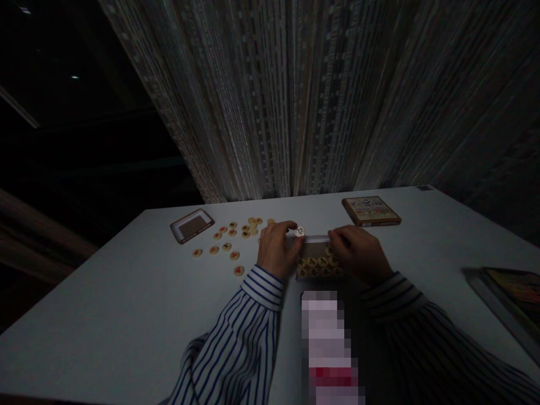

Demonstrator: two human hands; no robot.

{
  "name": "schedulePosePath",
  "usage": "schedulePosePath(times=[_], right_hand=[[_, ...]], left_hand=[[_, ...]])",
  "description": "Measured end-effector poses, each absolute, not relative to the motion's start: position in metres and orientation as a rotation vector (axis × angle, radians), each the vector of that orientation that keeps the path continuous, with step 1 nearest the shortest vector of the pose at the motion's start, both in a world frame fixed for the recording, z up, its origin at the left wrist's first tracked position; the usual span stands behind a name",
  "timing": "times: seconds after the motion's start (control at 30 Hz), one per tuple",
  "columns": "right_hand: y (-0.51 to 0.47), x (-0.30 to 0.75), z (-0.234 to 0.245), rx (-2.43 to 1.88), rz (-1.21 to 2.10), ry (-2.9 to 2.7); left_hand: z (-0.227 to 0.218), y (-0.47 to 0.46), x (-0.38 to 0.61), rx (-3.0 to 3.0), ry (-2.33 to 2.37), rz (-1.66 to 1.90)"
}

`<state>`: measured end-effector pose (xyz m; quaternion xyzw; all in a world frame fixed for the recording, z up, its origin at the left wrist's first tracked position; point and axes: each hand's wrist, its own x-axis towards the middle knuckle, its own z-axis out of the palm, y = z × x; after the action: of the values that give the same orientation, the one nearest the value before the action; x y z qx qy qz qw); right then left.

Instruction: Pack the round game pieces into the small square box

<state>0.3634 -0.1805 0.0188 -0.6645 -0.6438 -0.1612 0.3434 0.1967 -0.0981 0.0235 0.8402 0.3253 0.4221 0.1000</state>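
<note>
Between the thumb and forefinger of my left hand (275, 248) is a round Chinese chess piece (299, 231) with a dark character on its pale face. It is held at the far left corner of a small open box (317, 239). Inside the box, rows of chess pieces (319, 267) lie face up near its front. My right hand (363, 254) is closed at the box's far right corner, its fingertips against the rim; its other fingers are curled out of sight. Loose chess pieces (238, 270), some with red and some with black characters, are scattered left of my left hand.
A rimmed rectangular lid or tray (198, 215) lies at the table's left. A flat box with printed characters (371, 210) is at the back right. A colourful flat object (517, 292) lies at the right edge. A pixelated oblong (327, 332) is in front of me. A curtain (261, 101) hangs behind the table.
</note>
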Motion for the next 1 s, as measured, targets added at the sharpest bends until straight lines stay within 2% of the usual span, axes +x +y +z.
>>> schedulePosePath(times=[0.43, 1.0], right_hand=[[-0.175, 0.359, 0.009, -1.53, -0.358, -1.752], [-0.177, 0.354, 0.004, -1.476, 0.18, -1.62]], left_hand=[[-0.009, -0.109, 0.198, 2.507, 0.82, 1.247], [-0.005, -0.113, 0.202, 2.498, 0.822, 1.271]])
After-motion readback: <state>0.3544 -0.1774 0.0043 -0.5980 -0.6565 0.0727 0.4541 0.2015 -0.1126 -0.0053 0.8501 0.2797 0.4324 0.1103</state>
